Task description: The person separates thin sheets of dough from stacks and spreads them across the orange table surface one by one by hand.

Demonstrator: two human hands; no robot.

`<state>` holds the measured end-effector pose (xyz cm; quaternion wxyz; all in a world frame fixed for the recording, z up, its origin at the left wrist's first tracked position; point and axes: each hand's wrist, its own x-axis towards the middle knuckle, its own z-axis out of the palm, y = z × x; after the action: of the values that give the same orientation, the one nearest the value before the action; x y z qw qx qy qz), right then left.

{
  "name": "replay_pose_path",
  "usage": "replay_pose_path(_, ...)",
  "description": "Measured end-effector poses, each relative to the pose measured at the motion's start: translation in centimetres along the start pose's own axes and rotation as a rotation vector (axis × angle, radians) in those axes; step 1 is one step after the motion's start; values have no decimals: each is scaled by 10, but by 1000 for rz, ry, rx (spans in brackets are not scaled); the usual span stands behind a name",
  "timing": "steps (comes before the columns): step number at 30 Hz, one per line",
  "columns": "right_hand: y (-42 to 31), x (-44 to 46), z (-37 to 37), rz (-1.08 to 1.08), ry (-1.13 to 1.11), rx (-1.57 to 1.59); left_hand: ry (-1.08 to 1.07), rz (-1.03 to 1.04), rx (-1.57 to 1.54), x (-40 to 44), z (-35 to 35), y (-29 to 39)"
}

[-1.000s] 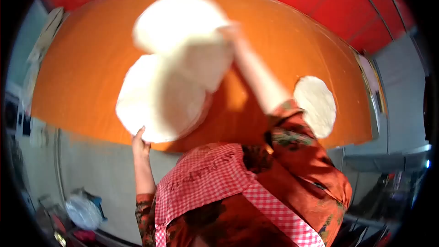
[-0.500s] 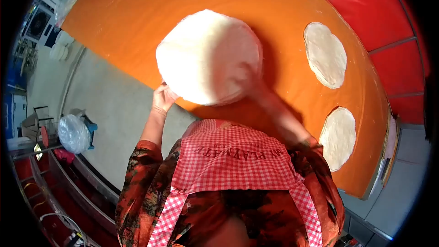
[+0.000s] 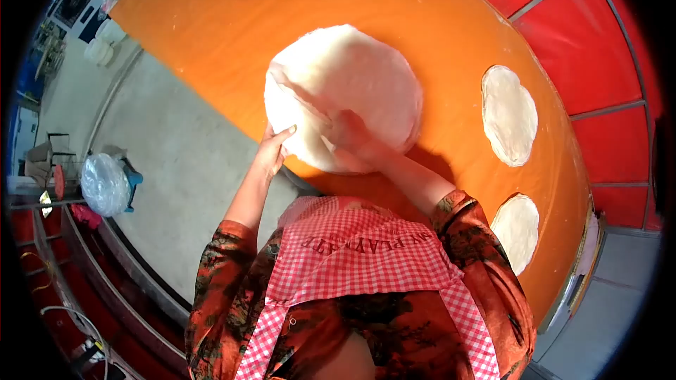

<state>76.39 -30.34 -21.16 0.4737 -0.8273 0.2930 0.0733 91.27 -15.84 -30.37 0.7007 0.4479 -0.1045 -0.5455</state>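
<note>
A large, pale, round dough sheet (image 3: pixel 373 70) lies on the orange work surface in front of me, near its left edge. It looks like a stack of thin layers. On its left part, the top layer is lifted into a raised fold. My left hand (image 3: pixel 273 151) grips the lower left rim, thumb on top and fingers beneath the dough. Over the middle, my right hand (image 3: pixel 350 135) is closed on the folded-up layer; its fingertips are partly hidden and in shadow.
Two smaller oval dough pieces, one farther off (image 3: pixel 510 116) and one nearer (image 3: pixel 517 232), lie on the right of the orange surface (image 3: pixel 232 28). Red panels (image 3: pixel 605 63) border it. On the floor at left stands a plastic-wrapped stool (image 3: pixel 105 184); white buckets (image 3: pixel 100 51) stand beyond.
My right hand has moved left across the dough, and a fold now rises there. The left thumb has come over the rim. The view has shifted slightly.
</note>
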Motion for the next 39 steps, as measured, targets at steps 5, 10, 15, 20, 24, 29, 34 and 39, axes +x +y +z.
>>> replay_pose_path(5, 17, 22, -53, -116, 57, -98, 65, 6, 5, 1, 5, -2)
replay_pose_path(10, -22, 25, -302, 64, 408, -542, 99, 21, -27, 6, -5, -5)
replay_pose_path(15, -36, -44, -398, 240, 1273, -898, 138, 42, -31, 10, -12, -4)
replay_pose_path(20, 33, -70, -264, -361, 1076, -491, 181, 19, -43, -1, 9, 5)
replay_pose_path(24, 152, -64, -91, 101, 1082, -147, 190, -31, 71, -5, 16, 8)
replay_pose_path(29, 134, -91, -7, 409, 934, 74, 36, 124, 147, 1, 21, 25)
replay_pose_path(34, 67, -46, 48, 470, 963, 250, -202, 10, 156, 50, 14, 150)
replay_pose_path(39, -61, 65, 92, 458, 864, 233, -328, -24, 326, 129, -65, 279)
